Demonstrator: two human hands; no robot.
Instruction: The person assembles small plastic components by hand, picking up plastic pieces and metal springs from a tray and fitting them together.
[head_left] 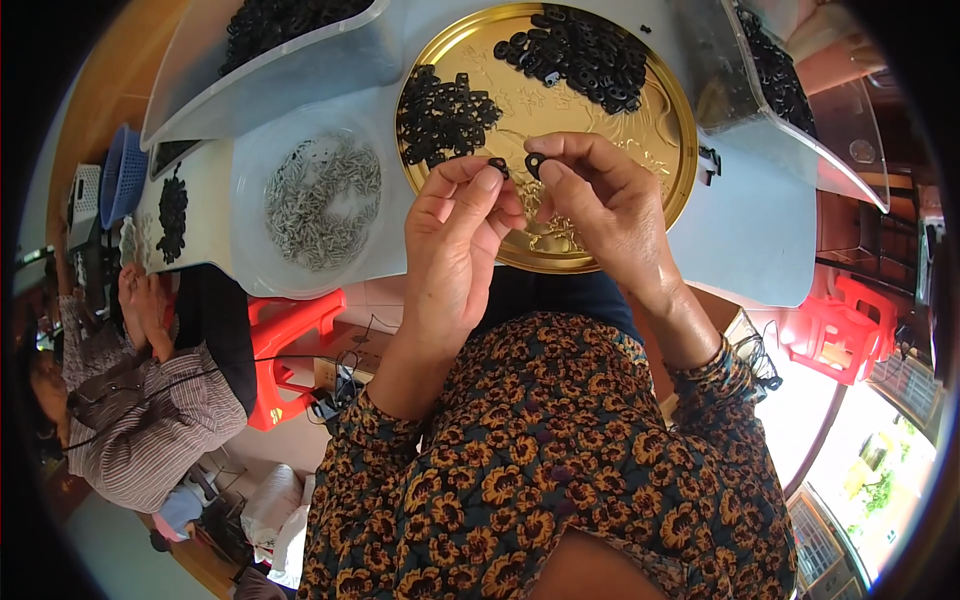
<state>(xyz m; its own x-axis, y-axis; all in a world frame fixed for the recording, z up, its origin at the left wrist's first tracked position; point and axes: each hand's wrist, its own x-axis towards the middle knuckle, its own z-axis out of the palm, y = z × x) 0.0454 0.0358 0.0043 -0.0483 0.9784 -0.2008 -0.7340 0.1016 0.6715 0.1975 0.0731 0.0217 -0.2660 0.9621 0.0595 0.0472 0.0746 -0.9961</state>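
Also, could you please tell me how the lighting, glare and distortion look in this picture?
In the head view, the bright opening at lower right is washed out; in the head view, the gold tray shows glints; in the head view, fisheye distortion bends the scene toward its black rim, warping the co-worker; in the head view, the right hand looks fairly sharp.

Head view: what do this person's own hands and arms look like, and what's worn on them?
Both the left hand and the right hand are gloveless, with no ring or watch visible. The left sleeve and right sleeve are dark, yellow-orange flower-patterned, stopping short of the hands.
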